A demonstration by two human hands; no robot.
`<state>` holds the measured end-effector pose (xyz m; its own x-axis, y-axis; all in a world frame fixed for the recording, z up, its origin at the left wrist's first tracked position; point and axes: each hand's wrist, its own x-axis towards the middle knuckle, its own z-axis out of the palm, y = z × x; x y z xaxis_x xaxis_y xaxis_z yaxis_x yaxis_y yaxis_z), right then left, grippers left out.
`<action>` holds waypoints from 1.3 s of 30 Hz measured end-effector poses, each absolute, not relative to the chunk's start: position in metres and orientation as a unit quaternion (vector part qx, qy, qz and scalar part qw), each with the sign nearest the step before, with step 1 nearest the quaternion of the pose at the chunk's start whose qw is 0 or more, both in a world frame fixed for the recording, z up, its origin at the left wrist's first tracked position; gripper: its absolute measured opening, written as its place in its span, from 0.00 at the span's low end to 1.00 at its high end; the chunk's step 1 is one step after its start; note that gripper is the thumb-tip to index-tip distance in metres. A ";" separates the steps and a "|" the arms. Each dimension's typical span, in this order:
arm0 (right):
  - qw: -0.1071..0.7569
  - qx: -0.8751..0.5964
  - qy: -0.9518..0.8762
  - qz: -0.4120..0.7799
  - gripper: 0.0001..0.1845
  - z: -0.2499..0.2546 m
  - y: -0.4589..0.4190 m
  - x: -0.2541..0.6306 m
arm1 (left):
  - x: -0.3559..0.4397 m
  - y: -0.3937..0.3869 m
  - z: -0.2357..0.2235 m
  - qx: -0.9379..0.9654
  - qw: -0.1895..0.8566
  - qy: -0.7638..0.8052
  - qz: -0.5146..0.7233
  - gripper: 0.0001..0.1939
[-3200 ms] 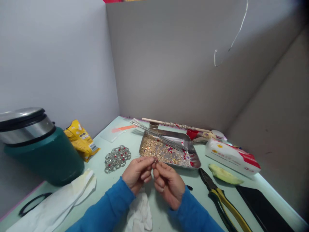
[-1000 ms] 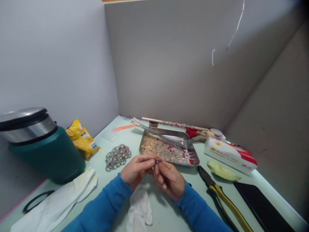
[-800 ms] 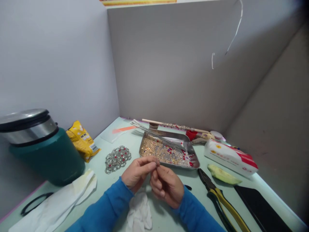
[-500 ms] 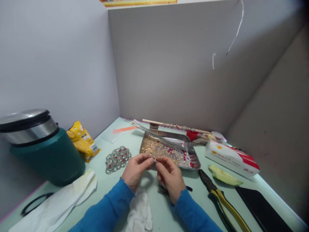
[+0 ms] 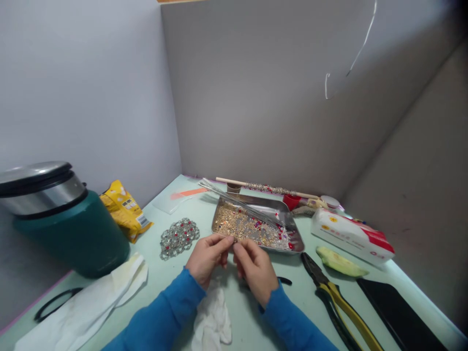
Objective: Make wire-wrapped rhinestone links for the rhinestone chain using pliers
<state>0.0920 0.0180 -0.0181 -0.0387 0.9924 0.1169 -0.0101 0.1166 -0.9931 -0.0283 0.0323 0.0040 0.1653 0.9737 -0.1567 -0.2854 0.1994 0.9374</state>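
Note:
My left hand (image 5: 208, 256) and my right hand (image 5: 256, 268) meet fingertip to fingertip just in front of a metal tray (image 5: 300, 246). Each pinches thumb against forefinger on something tiny that I cannot make out. Loose gold, clear, red and purple beads (image 5: 241, 226) lie in the tray, and a bundle of thin wires (image 5: 237, 201) rests across it. Left of my left hand is a flat piece of beadwork (image 5: 179, 238), clear with red beads. A dark tool (image 5: 284, 281) lies partly hidden behind my right hand.
Pliers (image 5: 329, 292), a black phone-like slab (image 5: 398, 312), a green peeled piece (image 5: 340, 262) and a tissue pack (image 5: 351, 236) lie at right. At left stand a green flask (image 5: 73, 234) and a yellow packet (image 5: 126, 209). White cloth (image 5: 212, 319) lies below my hands; a beaded stick (image 5: 270, 189) lies behind.
Both hands stay pinched together in nearly the same place; my right hand has shifted slightly left, closing the small gap between the fingertips. The view has tilted down a little.

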 end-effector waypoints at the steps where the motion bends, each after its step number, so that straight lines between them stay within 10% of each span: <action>1: 0.508 -0.460 -0.553 0.474 0.16 -0.018 0.017 0.091 | -0.028 0.032 0.003 0.405 0.648 0.429 0.482 0.15; 39: 0.593 -0.477 -0.480 0.437 0.13 -0.025 0.016 0.089 | -0.028 0.031 0.004 0.409 0.625 0.457 0.483 0.13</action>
